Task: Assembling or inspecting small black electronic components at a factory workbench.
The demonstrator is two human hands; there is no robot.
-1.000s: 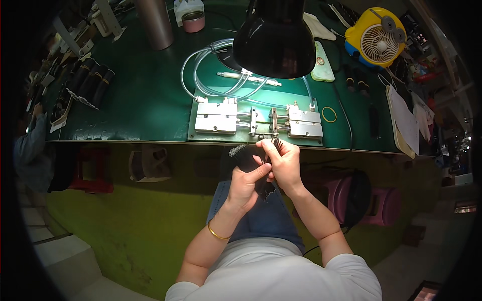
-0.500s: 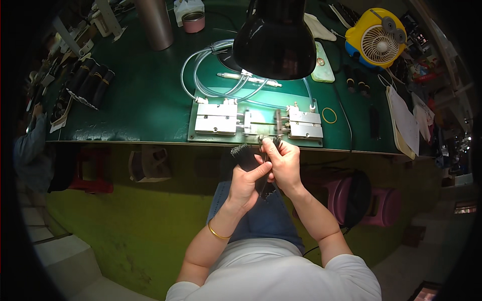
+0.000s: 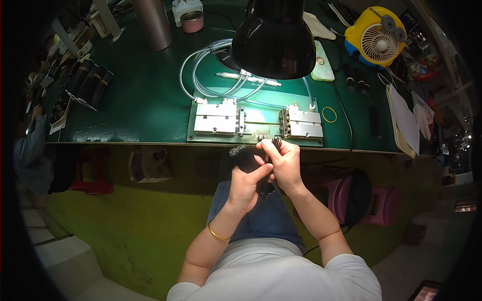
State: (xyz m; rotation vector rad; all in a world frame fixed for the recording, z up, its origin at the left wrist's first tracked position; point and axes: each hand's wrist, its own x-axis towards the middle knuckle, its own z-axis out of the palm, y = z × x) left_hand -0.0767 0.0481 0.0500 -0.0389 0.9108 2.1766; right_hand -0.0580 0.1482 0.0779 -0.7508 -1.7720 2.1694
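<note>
My left hand [image 3: 244,186] is closed around a bundle of thin black strands [image 3: 244,156] with pale, frayed-looking tips; the lower end sticks out below my fingers. Right beside it, my right hand [image 3: 287,168] is closed with thumb and forefinger pinched, and a few dark strands [image 3: 276,142] show above its fingers. Both hands meet just in front of the table edge. Beyond them lies a metal fixture plate [image 3: 261,131] carrying a left cylinder block [image 3: 216,119] and a right cylinder block [image 3: 305,124], their inner jaws apart. What exactly my right fingertips grip is partly hidden.
A black lamp head [image 3: 273,45] hangs over the fixture. Clear air tubes [image 3: 196,75] loop behind it, near a white pen [image 3: 251,79]. Black bundles [image 3: 90,83] lie at left; a phone [image 3: 323,62], yellow fan [image 3: 377,37] and rubber band [image 3: 329,115] at right.
The fixture's inner jaws have drawn apart, leaving a wider gap between the two blocks. My hands stay almost in place, with small shifts of the fingers and the strands.
</note>
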